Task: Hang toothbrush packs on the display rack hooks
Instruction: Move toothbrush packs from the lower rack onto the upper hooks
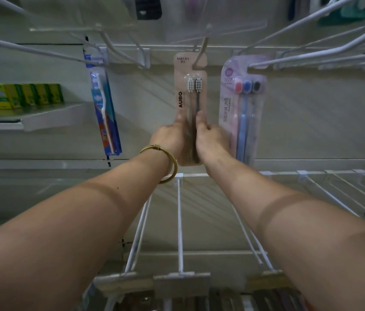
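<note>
Beige cardboard toothbrush pack [182,86] was pinched at its lower sides by left hand [169,138] and right hand [211,140], rest extending to 12 o'clock, top at white wire hook [200,52]; two brushes, AUBO print.

1 wide head-worn view, facing forward, close to display rack [311,122]

Both hands, left [169,136] and right [210,139], hold the beige toothbrush pack [190,86] on its hook [200,53].

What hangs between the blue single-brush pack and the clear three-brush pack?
In the head view, a beige two-brush pack, its top at a white hook. Bare wall panel shows on either side of it.
</note>
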A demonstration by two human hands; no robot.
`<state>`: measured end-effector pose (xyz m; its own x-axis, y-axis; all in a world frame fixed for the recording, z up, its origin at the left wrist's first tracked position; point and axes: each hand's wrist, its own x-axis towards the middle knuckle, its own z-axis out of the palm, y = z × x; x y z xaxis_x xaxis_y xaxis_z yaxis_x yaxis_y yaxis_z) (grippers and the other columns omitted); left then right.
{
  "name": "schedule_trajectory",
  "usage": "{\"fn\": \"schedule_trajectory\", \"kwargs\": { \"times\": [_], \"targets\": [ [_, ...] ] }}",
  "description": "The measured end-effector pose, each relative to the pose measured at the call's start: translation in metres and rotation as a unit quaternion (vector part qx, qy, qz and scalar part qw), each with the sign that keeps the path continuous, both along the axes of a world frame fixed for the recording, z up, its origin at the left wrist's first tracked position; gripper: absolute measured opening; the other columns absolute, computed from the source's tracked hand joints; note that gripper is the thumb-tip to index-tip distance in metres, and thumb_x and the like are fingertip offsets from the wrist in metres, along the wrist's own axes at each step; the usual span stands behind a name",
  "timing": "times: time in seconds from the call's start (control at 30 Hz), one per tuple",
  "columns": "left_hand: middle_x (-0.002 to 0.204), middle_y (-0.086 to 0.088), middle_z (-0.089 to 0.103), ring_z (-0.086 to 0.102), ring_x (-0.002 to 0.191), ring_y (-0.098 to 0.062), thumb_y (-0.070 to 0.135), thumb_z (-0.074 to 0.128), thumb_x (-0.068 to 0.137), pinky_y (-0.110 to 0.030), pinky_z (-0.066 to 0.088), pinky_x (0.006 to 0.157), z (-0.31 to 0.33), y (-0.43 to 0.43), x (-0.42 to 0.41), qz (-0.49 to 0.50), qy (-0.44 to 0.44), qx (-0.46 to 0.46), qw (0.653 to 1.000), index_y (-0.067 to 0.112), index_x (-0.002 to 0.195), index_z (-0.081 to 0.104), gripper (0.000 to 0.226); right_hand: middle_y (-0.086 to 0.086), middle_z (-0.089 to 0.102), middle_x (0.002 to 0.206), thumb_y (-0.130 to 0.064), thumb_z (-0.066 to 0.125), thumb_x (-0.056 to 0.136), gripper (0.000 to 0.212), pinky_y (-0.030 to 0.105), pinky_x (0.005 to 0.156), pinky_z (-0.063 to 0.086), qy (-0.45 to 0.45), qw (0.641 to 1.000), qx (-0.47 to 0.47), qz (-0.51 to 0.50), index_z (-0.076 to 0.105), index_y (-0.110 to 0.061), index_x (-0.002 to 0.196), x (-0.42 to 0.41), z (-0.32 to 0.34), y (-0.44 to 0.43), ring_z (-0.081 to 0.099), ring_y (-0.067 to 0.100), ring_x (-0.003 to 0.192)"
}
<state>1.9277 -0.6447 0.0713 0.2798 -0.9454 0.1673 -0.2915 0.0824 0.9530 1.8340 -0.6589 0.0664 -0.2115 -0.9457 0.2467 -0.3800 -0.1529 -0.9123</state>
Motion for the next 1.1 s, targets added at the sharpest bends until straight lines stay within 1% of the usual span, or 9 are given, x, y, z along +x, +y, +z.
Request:
{"fn": "schedule_trajectory", "kwargs": {
  "times": [0.2,0.3,0.4,0.47,0.63,0.7,0.8,0.9,1.1],
  "targets": [
    [0.081,-0.005,0.06,0.059,0.088,-0.03,0.056,0.037,0.101,-0.038,0.05,0.087,-0.011,0.017,-0.003,0.037,-0.027,-0.034,0.998,0.014,0.075,0.056,0.054,0.013,0.06,0.13,-0.064,0.024,0.1,0.073,0.036,0.094,0.044,0.038,0.999,0.028,0.005,0.056,-0.007,0.134,-0.009,-0.015,0.013,0.056,0.031,0.117],
    [0.093,-0.01,0.063,0.056,0.086,-0.026,0.048,0.04,0.103,-0.032,0.042,0.076,-0.015,0.026,-0.006,0.062,-0.017,-0.07,0.995,0.011,0.09,0.063,0.046,0.017,0.058,0.135,-0.064,0.024,0.1,0.076,0.037,0.102,0.042,0.063,0.998,0.013,0.022,0.057,-0.003,0.133,-0.015,-0.021,0.027,0.054,0.034,0.123],
    [0.1,-0.007,0.066,0.059,0.094,-0.026,0.047,0.041,0.103,-0.033,0.045,0.085,-0.019,0.04,-0.012,0.065,0.002,-0.107,0.992,0.013,0.105,0.07,0.044,0.015,0.057,0.136,-0.064,0.025,0.1,0.075,0.036,0.103,0.041,0.074,0.997,-0.003,0.03,0.057,-0.007,0.135,-0.028,-0.025,0.039,0.053,0.034,0.124],
    [0.106,-0.013,0.07,0.064,0.102,-0.034,0.045,0.043,0.102,-0.043,0.051,0.096,-0.019,0.047,-0.019,0.048,0.02,-0.123,0.991,0.013,0.093,0.072,0.044,0.013,0.063,0.124,-0.063,0.027,0.1,0.068,0.036,0.098,0.044,0.073,0.997,-0.023,0.029,0.061,-0.011,0.128,-0.038,-0.024,0.048,0.057,0.033,0.115],
    [0.097,-0.021,0.071,0.067,0.091,-0.038,0.059,0.048,0.079,-0.056,0.054,0.093,-0.019,0.041,-0.044,-0.007,0.068,-0.115,0.991,0.014,0.069,0.066,0.049,0.015,0.069,0.106,-0.054,0.039,0.102,0.047,0.032,0.077,0.039,0.055,0.988,-0.126,-0.063,0.063,-0.016,0.086,-0.078,-0.017,0.059,0.061,0.033,0.101],
    [0.103,-0.033,0.066,0.064,0.087,-0.042,0.062,0.046,0.072,-0.061,0.051,0.095,-0.022,0.034,-0.053,-0.028,0.068,-0.108,0.991,0.0,0.087,0.068,0.067,0.014,0.069,0.114,-0.05,0.042,0.102,0.045,0.031,0.078,0.038,0.031,0.982,-0.147,-0.115,0.066,-0.012,0.102,-0.096,-0.013,0.054,0.06,0.033,0.108],
    [0.125,-0.031,0.061,0.058,0.115,-0.049,0.066,0.041,0.071,-0.058,0.047,0.102,-0.024,0.027,-0.063,-0.041,0.058,-0.091,0.993,-0.005,0.11,0.063,0.084,0.012,0.066,0.124,-0.053,0.042,0.1,0.052,0.031,0.087,0.041,0.013,0.984,-0.122,-0.132,0.062,-0.009,0.122,-0.115,-0.012,0.041,0.058,0.033,0.117],
    [0.124,-0.029,0.061,0.055,0.12,-0.049,0.065,0.048,0.072,-0.058,0.044,0.106,-0.018,0.031,-0.072,-0.036,0.098,-0.07,0.992,0.005,0.105,0.064,0.07,0.015,0.059,0.136,-0.058,0.04,0.099,0.063,0.034,0.1,0.042,0.022,0.991,-0.089,-0.097,0.056,-0.008,0.134,-0.125,-0.017,0.024,0.054,0.033,0.125],
    [0.124,-0.012,0.059,0.054,0.122,-0.033,0.057,0.05,0.096,-0.051,0.039,0.111,-0.018,0.021,-0.076,-0.055,0.104,-0.034,0.993,0.003,0.139,0.049,0.07,0.015,0.057,0.14,-0.061,0.035,0.099,0.07,0.039,0.107,0.041,0.028,0.995,-0.077,-0.059,0.056,-0.006,0.136,-0.121,-0.026,0.007,0.053,0.034,0.128]
  ]
}}
